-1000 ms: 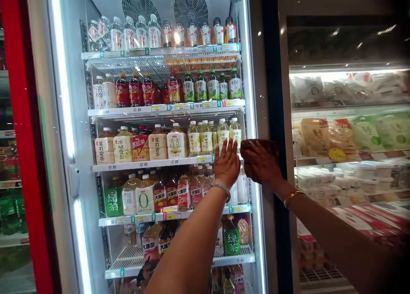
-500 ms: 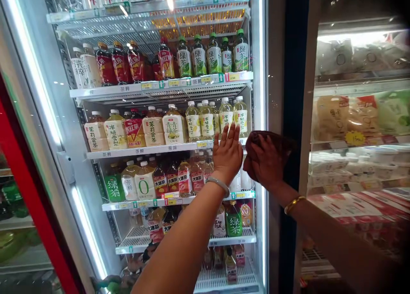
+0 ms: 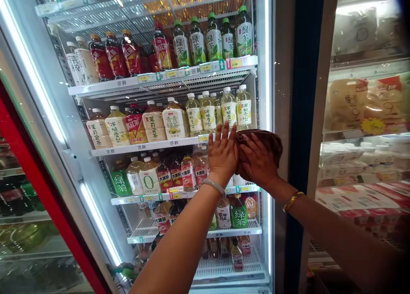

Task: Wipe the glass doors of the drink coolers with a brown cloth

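My left hand (image 3: 223,152) lies with fingers stretched out against the glass door of a lit drinks cooler, a pale bangle on its wrist. Right beside it, my right hand (image 3: 260,164) holds a dark brown cloth (image 3: 273,144) against the glass, near the door's right side. The cloth is bunched under the palm and sticks out past the fingers. A gold bracelet (image 3: 292,201) circles the right wrist. Behind the glass, close to the hands, stand bottles of pale yellow drink (image 3: 244,108) with white caps.
Shelves of bottled tea fill the cooler, with price tags along a shelf edge (image 3: 150,145). A bright light strip (image 3: 268,93) runs down the right side. A dark blue post (image 3: 303,114) separates it from another stocked case. At left is a red frame (image 3: 41,191).
My right hand and the cloth have shifted left across the glass, closing up to my left hand. The left hand stays flat on the door. The view has tilted slightly.
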`<state>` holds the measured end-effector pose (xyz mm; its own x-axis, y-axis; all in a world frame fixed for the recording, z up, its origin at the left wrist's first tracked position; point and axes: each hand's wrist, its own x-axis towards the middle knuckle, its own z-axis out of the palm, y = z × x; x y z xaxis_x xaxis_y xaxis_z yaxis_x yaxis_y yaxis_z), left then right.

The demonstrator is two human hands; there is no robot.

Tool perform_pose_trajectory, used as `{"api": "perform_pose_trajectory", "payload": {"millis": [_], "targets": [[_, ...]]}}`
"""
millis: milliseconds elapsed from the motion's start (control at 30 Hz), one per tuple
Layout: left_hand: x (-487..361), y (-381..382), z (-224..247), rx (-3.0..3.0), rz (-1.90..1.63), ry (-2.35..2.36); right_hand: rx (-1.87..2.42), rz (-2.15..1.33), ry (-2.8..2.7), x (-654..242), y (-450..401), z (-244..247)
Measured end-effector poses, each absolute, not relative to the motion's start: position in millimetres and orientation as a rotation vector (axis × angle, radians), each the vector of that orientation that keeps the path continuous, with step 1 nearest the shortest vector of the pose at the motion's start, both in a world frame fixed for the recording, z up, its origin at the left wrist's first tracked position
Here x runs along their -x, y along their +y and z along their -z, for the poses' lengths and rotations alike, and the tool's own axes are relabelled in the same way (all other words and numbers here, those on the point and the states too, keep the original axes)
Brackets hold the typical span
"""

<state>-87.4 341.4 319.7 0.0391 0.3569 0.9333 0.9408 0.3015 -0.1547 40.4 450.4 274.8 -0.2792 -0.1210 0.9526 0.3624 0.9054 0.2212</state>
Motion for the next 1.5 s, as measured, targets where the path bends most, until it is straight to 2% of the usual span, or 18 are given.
{"api": "perform_pose_trajectory", "payload": {"millis": [167,300,400,500,600,833,967,1067,1200,1300,1500], "targets": [[99,326,-318,1.236,0.688,-1.566,0.145,0.45,-1.838,-34,445,-290],[106,317,-311,1.223,0.65,-1.583,0.278,0.418,-1.743,-26,433,-274],[112,312,-306,1.21,0.635,-1.598,0.183,0.453,-1.759,-12,419,-268],[120,306,-303,1.188,0.643,-1.612,0.029,0.473,-1.838,-7,417,-281],[129,297,-302,1.167,0.649,-1.611,0.047,0.464,-1.838,-12,424,-292],[146,279,-297,1.176,0.593,-1.631,0.123,0.439,-1.739,15,397,-257],[152,276,-297,1.161,0.564,-1.64,-0.029,0.388,-1.8,33,387,-272],[157,273,-297,1.161,0.557,-1.625,0.008,0.384,-1.808,29,390,-282],[164,268,-295,1.161,0.57,-1.595,0.17,0.378,-1.729,29,382,-263],[171,266,-293,1.161,0.562,-1.558,0.109,0.4,-1.723,42,372,-253],[177,268,-290,1.15,0.587,-1.49,-0.031,0.454,-1.808,41,377,-280]]}}
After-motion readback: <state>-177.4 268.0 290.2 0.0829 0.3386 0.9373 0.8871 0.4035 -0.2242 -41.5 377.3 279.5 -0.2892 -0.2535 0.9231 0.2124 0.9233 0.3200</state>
